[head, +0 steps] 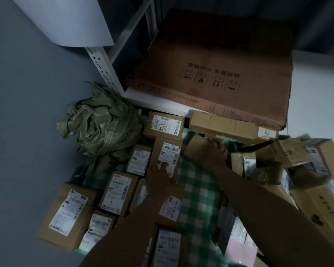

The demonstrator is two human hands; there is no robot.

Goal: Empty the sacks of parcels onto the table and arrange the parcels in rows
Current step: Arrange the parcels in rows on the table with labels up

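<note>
Several brown cardboard parcels with white labels lie in rows on the green checked tablecloth (199,191). My left hand (159,177) rests flat with spread fingers on a tall labelled parcel (168,151) in the middle row. My right hand (214,153) reaches further back and grips the edge of a plain brown parcel (196,145). A crumpled green sack (102,128) lies at the table's far left corner. A loose heap of parcels (305,170) is piled on the right.
A long flat box (226,124) lies across the back. Above it a big flattened cardboard sheet (220,74) lies on a white shelf with a metal upright (104,68). A grey wall runs along the left.
</note>
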